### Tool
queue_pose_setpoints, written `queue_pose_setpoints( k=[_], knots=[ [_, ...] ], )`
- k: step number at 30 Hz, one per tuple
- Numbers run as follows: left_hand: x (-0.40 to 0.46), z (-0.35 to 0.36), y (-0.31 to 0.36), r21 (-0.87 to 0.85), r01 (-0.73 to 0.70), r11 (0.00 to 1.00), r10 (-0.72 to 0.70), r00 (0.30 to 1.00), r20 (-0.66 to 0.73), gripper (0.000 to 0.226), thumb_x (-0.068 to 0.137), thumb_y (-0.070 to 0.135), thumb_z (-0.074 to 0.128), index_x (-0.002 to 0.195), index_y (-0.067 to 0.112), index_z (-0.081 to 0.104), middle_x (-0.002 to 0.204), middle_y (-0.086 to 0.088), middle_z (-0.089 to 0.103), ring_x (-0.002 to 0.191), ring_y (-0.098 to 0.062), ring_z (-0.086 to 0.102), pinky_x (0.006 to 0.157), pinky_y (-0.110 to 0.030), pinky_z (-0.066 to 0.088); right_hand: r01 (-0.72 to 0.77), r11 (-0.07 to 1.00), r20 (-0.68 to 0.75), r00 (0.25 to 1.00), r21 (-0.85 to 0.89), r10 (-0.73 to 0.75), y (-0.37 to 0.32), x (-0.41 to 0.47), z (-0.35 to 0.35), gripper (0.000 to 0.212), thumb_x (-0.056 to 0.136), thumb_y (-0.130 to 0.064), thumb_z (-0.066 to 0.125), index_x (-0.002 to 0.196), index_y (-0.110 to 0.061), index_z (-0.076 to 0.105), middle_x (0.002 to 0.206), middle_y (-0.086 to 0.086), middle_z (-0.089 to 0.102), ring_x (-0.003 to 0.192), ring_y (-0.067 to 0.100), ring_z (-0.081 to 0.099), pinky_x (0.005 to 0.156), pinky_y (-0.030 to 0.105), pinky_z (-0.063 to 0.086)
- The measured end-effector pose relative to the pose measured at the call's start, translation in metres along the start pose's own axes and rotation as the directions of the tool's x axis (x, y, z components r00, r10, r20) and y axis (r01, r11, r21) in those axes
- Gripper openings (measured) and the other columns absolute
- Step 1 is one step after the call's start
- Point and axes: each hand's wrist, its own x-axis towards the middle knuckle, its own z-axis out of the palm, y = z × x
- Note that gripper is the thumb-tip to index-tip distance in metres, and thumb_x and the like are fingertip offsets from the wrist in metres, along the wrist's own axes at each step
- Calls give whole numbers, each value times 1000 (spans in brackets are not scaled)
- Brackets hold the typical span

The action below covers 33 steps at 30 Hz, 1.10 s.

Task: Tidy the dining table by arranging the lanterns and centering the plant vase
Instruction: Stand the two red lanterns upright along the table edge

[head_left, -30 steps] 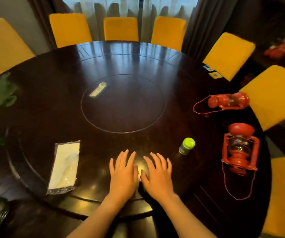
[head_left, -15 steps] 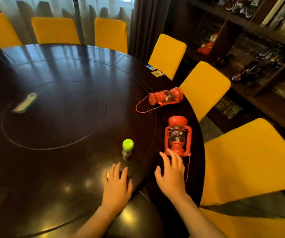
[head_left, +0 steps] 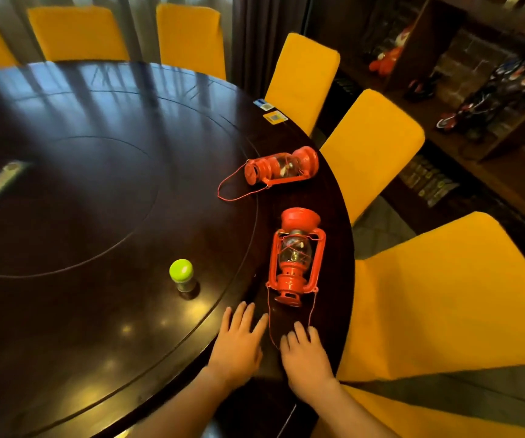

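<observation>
Two red lanterns lie on their sides near the right edge of the dark round table (head_left: 96, 327). The near lantern (head_left: 296, 257) points its top toward me, its thin wire handle trailing between my hands. The far lantern (head_left: 281, 167) lies crosswise further back, its wire loop spread to the left. My left hand (head_left: 239, 343) rests flat on the table, fingers apart, just left of the wire. My right hand (head_left: 305, 355) rests flat just right of it, holding nothing. The plant vase is out of view.
A small jar with a green lid (head_left: 182, 275) stands left of the near lantern. A flat pale object (head_left: 0, 180) lies on the inner turntable. Two small cards (head_left: 270, 112) sit at the far edge. Yellow chairs (head_left: 444, 295) ring the table; shelves stand at right.
The view has swung to the right, so the plant and white packet have left the frame. Both hands have moved right along the table edge to just below the near lantern.
</observation>
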Motion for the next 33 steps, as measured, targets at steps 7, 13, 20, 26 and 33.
queue_pose_setpoints(
  k=[7, 13, 20, 26, 33],
  knots=[
    [-3, 3, 0, -76, 112, 991, -113, 994, -2, 66, 93, 37, 45, 152, 28, 17, 162, -16, 13, 150, -34, 0, 118, -57, 3, 69, 996, -20, 997, -57, -70, 17, 5, 4, 49, 88, -25, 63, 132, -7, 52, 129, 21, 56, 132, 43, 35, 113, 66, 3],
    [-5, -12, -12, -74, 73, 995, -81, 991, -105, 65, 86, 35, 52, 148, 25, 35, 156, -18, 32, 147, -37, 20, 116, -60, 17, 40, 999, -48, 998, -14, -40, 18, -3, -8, 30, 93, -18, 50, 120, -12, 62, 120, 18, 62, 126, 42, 40, 111, 66, -1],
    [-1, -23, -17, -102, 100, 990, -111, 987, -113, 74, 86, 37, 50, 153, 29, 18, 161, -12, 16, 149, -29, 8, 117, -54, 8, 44, 984, -230, 973, 171, -4, 21, -17, -27, 26, 90, -16, 53, 111, -22, 67, 108, 6, 68, 116, 32, 52, 111, 60, 17],
    [9, -24, -19, -205, 215, 955, -232, 971, -62, 78, 89, 42, 51, 154, 26, 11, 162, -12, 15, 150, -29, 6, 119, -52, 7, 103, 935, -396, 917, 339, 43, 43, -10, -57, 24, 97, -26, 49, 115, -31, 64, 111, -6, 67, 113, 21, 56, 110, 46, 25],
    [13, -1, -53, 42, 147, 988, -148, 989, 13, 79, 95, 57, 32, 154, 21, -4, 162, -11, -10, 147, -34, -14, 117, -57, 0, 159, 893, -472, 879, 422, 66, 64, 3, -80, 27, 100, -38, 46, 117, -32, 67, 112, -9, 71, 105, 16, 62, 97, 36, 38]
  ],
)
